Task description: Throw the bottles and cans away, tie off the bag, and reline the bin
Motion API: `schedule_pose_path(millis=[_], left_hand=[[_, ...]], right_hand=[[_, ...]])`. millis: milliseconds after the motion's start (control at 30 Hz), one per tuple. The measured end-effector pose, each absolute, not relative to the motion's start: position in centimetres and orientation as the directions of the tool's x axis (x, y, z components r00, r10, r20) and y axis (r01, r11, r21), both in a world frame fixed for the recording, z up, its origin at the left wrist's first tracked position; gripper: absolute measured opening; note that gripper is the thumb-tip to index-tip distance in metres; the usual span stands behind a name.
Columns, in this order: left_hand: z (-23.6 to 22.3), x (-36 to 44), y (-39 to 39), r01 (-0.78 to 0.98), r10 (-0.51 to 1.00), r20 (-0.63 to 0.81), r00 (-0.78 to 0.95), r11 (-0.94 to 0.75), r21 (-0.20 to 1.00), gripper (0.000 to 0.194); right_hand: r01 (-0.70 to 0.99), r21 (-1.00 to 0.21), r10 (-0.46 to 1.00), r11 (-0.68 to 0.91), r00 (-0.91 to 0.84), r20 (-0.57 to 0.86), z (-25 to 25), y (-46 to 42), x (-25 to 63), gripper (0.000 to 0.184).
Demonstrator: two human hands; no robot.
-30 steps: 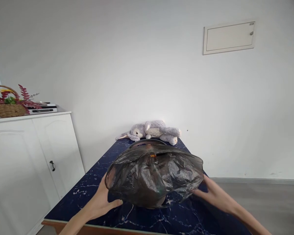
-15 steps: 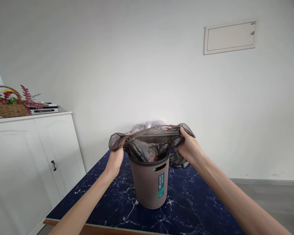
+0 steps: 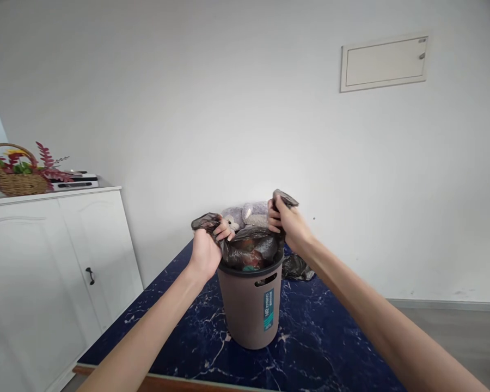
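A brown plastic bin (image 3: 251,307) with a blue label stands upright on a dark blue marbled table (image 3: 188,337). A black bin bag (image 3: 251,249) full of rubbish sits in the bin. My left hand (image 3: 206,247) is closed on the bag's left edge above the rim. My right hand (image 3: 288,220) is closed on the bag's right edge, held slightly higher. The gathered plastic sticks out above both fists.
A grey soft toy (image 3: 247,213) lies at the table's far end against the white wall. Another crumpled black bag (image 3: 297,268) lies behind the bin on the right. A white cupboard (image 3: 49,261) on the left carries a wicker basket (image 3: 18,182) of flowers.
The bag covered the bin a second ago. I lifted its edges off the rim, then drew both hands inward, bunching the plastic above the bin.
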State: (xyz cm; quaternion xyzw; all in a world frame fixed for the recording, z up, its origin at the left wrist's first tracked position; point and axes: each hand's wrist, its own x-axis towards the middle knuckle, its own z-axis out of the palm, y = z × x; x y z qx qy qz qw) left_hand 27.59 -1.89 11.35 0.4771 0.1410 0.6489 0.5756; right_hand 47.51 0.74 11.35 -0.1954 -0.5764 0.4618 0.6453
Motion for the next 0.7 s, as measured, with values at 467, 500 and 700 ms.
schedule_pose_path(millis=[467,500,700], left_hand=[[9.9,27.4,-1.9,0.265,0.66,0.741,0.122,-0.742,0.616,0.013],[9.8,27.4,-1.9,0.25,0.674,0.734,0.08,-0.726,0.64,0.013],[9.9,27.7,-1.9,-0.059,0.821,0.57,-0.027,-0.57,0.819,0.028]], right_hand=[[0.373,-0.573,0.683,0.73,-0.409,0.605,11.0,-0.5,45.1,0.009],[0.33,-0.589,0.673,0.737,-0.438,0.596,11.1,-0.7,45.4,0.013],[-0.031,-0.85,0.68,0.526,-0.585,0.442,10.4,-1.7,47.5,0.048]])
